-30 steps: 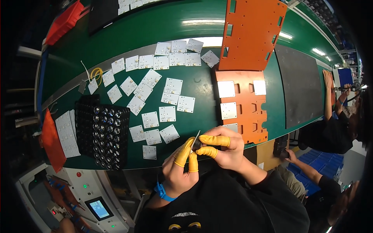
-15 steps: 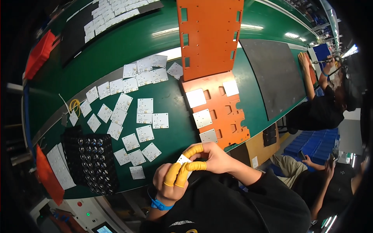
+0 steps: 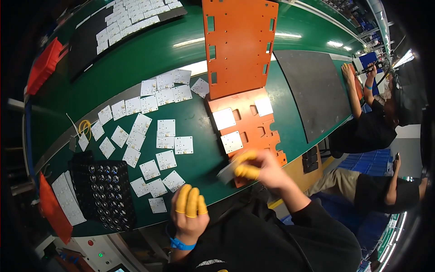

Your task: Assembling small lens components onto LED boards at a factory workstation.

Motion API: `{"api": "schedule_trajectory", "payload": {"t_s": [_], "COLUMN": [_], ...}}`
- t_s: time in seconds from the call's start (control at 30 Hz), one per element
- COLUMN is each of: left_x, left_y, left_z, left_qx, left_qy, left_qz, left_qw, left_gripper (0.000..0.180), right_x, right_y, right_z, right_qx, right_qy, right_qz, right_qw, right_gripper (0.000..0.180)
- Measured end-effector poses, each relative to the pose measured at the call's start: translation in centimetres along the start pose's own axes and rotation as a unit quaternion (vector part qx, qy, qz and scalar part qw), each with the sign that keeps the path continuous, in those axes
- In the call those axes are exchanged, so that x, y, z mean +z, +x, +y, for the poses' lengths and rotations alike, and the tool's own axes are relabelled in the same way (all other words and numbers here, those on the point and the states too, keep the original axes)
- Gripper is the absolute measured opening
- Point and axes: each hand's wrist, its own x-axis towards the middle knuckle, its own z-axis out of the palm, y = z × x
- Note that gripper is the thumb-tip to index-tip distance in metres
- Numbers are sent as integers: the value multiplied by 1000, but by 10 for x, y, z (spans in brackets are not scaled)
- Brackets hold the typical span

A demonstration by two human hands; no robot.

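Observation:
My right hand [image 3: 263, 170], in yellow finger cots on thumb and finger, pinches a thin grey square plate [image 3: 225, 174], blurred by motion. It is over the near end of the orange fixture plate [image 3: 253, 127], covering part of it. Three pale square plates show on the fixture: an upper left plate [image 3: 224, 119], a lower left plate [image 3: 232, 142] and a right plate [image 3: 264, 107]. Near the table edge, my left hand [image 3: 189, 213] has its yellow-capped fingers extended side by side, with nothing visible in them; its thumb is hidden. White circuit boards [image 3: 166, 160] lie left of the fixture.
An upright orange panel [image 3: 240, 50] stands behind the fixture. A black mat [image 3: 312, 90] lies to its right. At left are a black tray of round lenses [image 3: 106, 195], stacked white strips [image 3: 68, 197] and a red bin [image 3: 44, 65]. Another person [image 3: 367, 118] works at far right.
My hands have parted. The right hand has moved right to the fixture with a plate, while the left has stayed near the table edge. The view has shifted slightly.

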Motion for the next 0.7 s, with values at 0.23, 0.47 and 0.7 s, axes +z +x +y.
{"api": "schedule_trajectory", "payload": {"t_s": [0.23,0.47,0.7], "left_x": [-39,-56,-60], "left_y": [-55,-85,-96], "left_z": [-37,-51,-52], "left_qx": [-45,-86,-53], "left_qy": [154,195,195], "left_qz": [-119,-180,-195], "left_qw": [980,960,960], "left_gripper": [34,56,50], "right_x": [-121,-127,-113], "right_y": [7,13,14], "right_z": [-16,-18,-1], "right_qx": [-48,21,26], "right_qy": [-176,-191,-145], "right_qz": [283,236,291], "right_qw": [942,953,945], "right_gripper": [18,19,18]}}
